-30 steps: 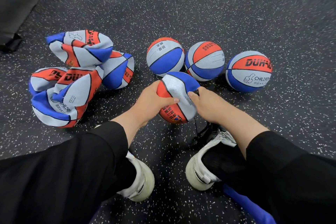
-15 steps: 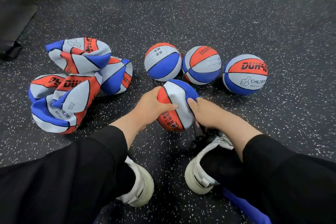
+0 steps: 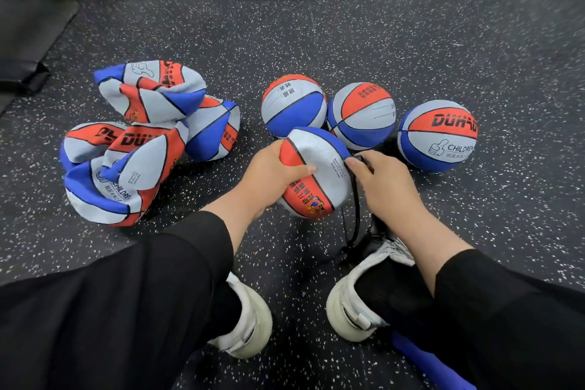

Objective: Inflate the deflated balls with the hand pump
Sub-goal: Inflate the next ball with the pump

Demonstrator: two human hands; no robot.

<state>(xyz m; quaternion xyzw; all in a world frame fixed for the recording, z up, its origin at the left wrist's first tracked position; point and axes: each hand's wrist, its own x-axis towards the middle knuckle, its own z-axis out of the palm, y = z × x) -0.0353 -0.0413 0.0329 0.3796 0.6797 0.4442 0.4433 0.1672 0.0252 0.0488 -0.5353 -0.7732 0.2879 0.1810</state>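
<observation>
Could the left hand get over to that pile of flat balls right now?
Probably yes: the floor between looks bare. But the left hand is gripping the ball, so it would need to let go before reaching the pile of flat balls.

Left hand (image 3: 272, 172) grips a red-grey-blue ball (image 3: 316, 168) on its left side, thumb across the front. Right hand (image 3: 384, 182) pinches a black hose (image 3: 356, 218) end at the ball's right edge. Three round balls (image 3: 361, 115) behind; crumpled flat balls (image 3: 136, 142) left. Speckled dark floor (image 3: 411, 25). White shoes (image 3: 351, 307) below.
</observation>
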